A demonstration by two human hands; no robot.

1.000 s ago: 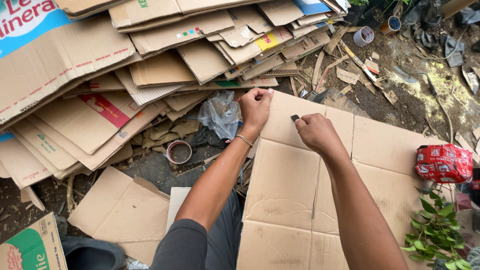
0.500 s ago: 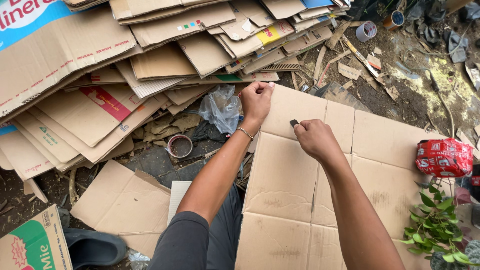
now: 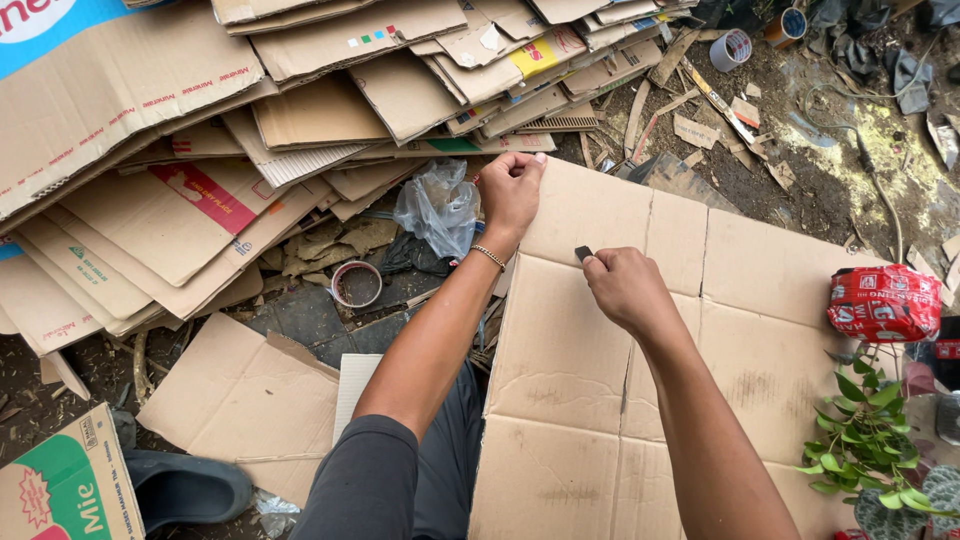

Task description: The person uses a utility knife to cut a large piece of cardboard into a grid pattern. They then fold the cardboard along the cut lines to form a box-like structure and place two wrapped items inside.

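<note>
Head view: flattened cardboard sheet (image 3: 690,350) spread over ground and lap. Left hand (image 3: 512,190) clenched on its far edge; right hand (image 3: 625,290) gripping small dark cutter (image 3: 583,254) at a fold crease. Risk: blade slipping toward left forearm, or sheet shifting on uneven ground. Blade tip hidden; right fingertips curled under, out of sight. Clear plastic bag (image 3: 437,208) just beside left hand.

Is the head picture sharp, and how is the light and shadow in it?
Head view: soft even daylight, no hard shadows or glare; both hands, left and right, and the cardboard sheet look sharp; edges bend slightly, wide-lens distortion.
</note>
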